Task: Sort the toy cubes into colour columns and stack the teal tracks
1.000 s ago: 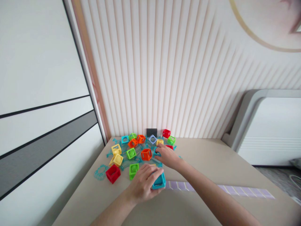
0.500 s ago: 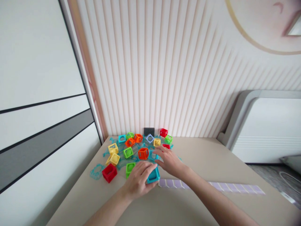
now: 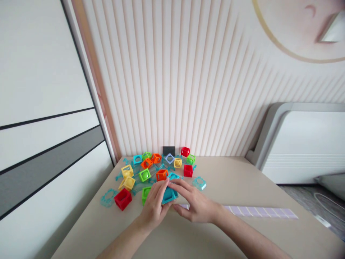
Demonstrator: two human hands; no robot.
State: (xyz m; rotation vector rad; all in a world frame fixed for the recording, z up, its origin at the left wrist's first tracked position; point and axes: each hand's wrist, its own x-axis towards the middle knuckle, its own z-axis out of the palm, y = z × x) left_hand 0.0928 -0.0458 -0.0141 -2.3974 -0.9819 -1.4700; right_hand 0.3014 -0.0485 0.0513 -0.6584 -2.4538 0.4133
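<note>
The left hand (image 3: 156, 203) holds a blue cube (image 3: 169, 195), its fingers bent over the upper side and its thumb below, so it is closed only as far as the cube permits. The right hand (image 3: 195, 201) is half open: its fingers are curved, with their tips close to the left fingertips, and its thumb stands apart from them. I cannot tell if it also grips the cube.

The cube is in front of the pile, nearer to the left edge of the tabletop (image 3: 229, 172) than to the right edge. It lies between the 2 hands, to the right of the left palm and to the left of the right palm. The left hand is the nearer of the 2. The cube has no long axis; 1 open face is turned toward the person. If it touches the tabletop, I cannot tell.

Just behind the hands are a second blue cube (image 3: 174, 176), partly hidden, and an orange cube (image 3: 161, 175). A green cube (image 3: 145, 194) is just beside the left hand, and a red cube (image 3: 123, 199) is closer to the left edge. A purple strip (image 3: 261, 211) extends toward the right edge, partly under the right wrist.
</note>
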